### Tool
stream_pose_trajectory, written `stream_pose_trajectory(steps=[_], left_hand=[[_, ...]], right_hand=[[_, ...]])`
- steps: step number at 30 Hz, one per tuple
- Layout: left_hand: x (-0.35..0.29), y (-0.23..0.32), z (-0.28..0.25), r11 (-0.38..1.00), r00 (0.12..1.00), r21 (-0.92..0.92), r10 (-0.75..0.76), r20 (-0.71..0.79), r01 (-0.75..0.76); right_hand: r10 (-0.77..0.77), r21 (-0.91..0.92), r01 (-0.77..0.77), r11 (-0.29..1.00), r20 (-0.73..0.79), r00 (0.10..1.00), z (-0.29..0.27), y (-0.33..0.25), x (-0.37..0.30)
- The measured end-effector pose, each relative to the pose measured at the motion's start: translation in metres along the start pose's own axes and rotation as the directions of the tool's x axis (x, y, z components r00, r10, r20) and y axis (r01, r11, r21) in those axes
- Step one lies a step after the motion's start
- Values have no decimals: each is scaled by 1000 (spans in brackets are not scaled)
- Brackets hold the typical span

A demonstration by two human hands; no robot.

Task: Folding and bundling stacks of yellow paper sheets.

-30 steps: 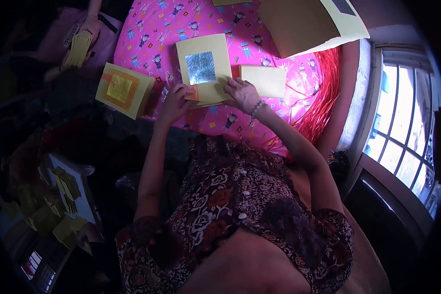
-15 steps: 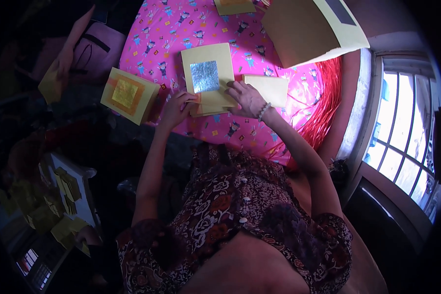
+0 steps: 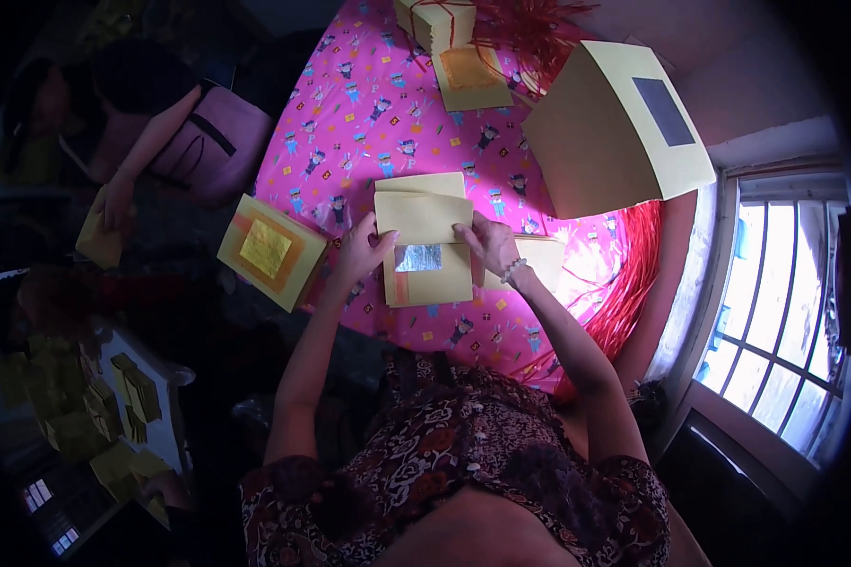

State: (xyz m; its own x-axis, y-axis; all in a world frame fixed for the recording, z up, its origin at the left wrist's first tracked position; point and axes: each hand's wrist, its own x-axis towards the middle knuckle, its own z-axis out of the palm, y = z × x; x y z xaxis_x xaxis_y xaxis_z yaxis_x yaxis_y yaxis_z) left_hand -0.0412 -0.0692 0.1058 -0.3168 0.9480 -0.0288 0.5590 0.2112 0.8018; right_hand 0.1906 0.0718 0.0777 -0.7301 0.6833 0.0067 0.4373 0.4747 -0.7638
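Observation:
Both hands hold a pale yellow paper sheet (image 3: 424,215), its blank face up, either folded or lifted, I cannot tell which. My left hand (image 3: 357,248) pinches its near left corner, thumb on top. At the near right corner, my right hand (image 3: 492,248), with a beaded bracelet at the wrist, pinches it likewise. Below the held sheet lies another yellow sheet (image 3: 435,288) with a silver foil square (image 3: 418,258), its upper part covered. Partly behind my right hand is a pile of plain yellow sheets (image 3: 544,260). Left of my left hand lies a stack with a gold foil square (image 3: 267,249).
Pink patterned cloth (image 3: 321,132) covers the table. A large yellow card (image 3: 586,142) stands at right, beside red strands (image 3: 638,265). A tied paper stack (image 3: 440,24) and an orange-marked sheet (image 3: 468,80) lie far off. At left, another person's hand (image 3: 118,200) holds yellow paper.
The silver square was fully visible; a blank sheet face now covers its upper part. Both hands have moved from the near edge to this sheet's corners. The whole view has shifted.

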Motion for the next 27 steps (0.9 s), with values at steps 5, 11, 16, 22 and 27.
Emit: stream_pose_trajectory(steps=[5, 11, 16, 22, 27], left_hand=[[9, -22, 23, 961, 951, -82, -275, -145, 265], [12, -21, 31, 948, 928, -36, -316, -198, 315], [17, -24, 32, 935, 914, -38, -353, -199, 353], [18, -44, 38, 914, 889, -141, -404, -213, 382], [18, -42, 42, 915, 863, -114, -402, -306, 386]], right_hand=[[224, 189, -223, 956, 20, 974, 0, -4, 25], [260, 159, -238, 958, -142, 955, 7, -8, 37], [261, 117, -240, 964, -221, 940, 17, 1, 41], [246, 65, -237, 969, -243, 938, 22, 0, 41], [282, 31, -282, 959, -215, 935, 24, 1, 43]])
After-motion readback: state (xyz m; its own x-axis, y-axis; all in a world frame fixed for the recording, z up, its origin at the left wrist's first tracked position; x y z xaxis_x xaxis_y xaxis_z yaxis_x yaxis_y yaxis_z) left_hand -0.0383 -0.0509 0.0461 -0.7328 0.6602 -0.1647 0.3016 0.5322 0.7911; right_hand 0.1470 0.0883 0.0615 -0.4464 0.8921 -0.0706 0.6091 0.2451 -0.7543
